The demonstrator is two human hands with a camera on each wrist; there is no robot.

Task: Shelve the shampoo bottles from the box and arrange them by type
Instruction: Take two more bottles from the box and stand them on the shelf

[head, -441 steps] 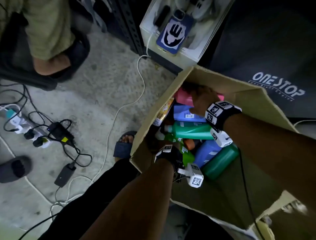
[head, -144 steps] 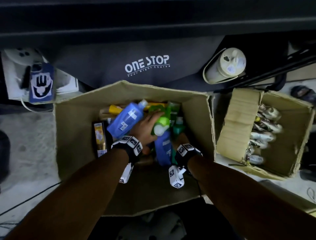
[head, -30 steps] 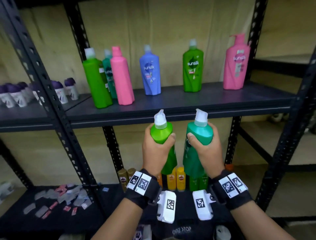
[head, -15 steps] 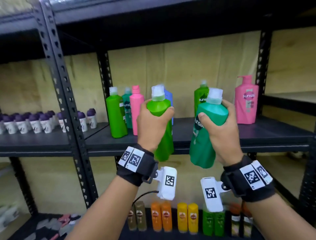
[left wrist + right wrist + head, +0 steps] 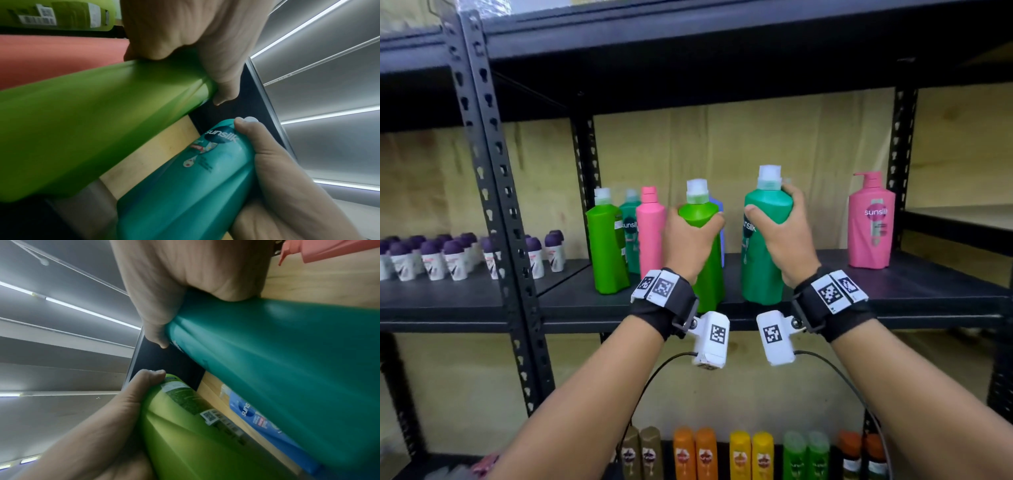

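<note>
My left hand (image 5: 685,241) grips a light green shampoo bottle (image 5: 698,214) round its shoulder. My right hand (image 5: 789,240) grips a teal Sunsilk bottle (image 5: 758,270) the same way. Both stand upright side by side at the front of the black middle shelf (image 5: 914,291); I cannot tell if their bases touch it. In the left wrist view my left hand (image 5: 185,32) wraps the green bottle (image 5: 92,121), with the teal bottle (image 5: 195,178) beside it. The right wrist view shows my right hand (image 5: 174,272) on the teal bottle (image 5: 287,361).
On the same shelf stand a light green bottle (image 5: 607,250), a teal one (image 5: 630,229), a pink one (image 5: 650,233), a blue one (image 5: 719,209) behind my left hand, and a pink pump bottle (image 5: 871,222) at the right. Small purple-capped bottles (image 5: 431,257) fill the left bay. The lower shelf holds small bottles (image 5: 739,455).
Both hands have pushed forward with their bottles. The bottles, held tilted in front of the shelf half a second ago, now stand upright at its front edge.
</note>
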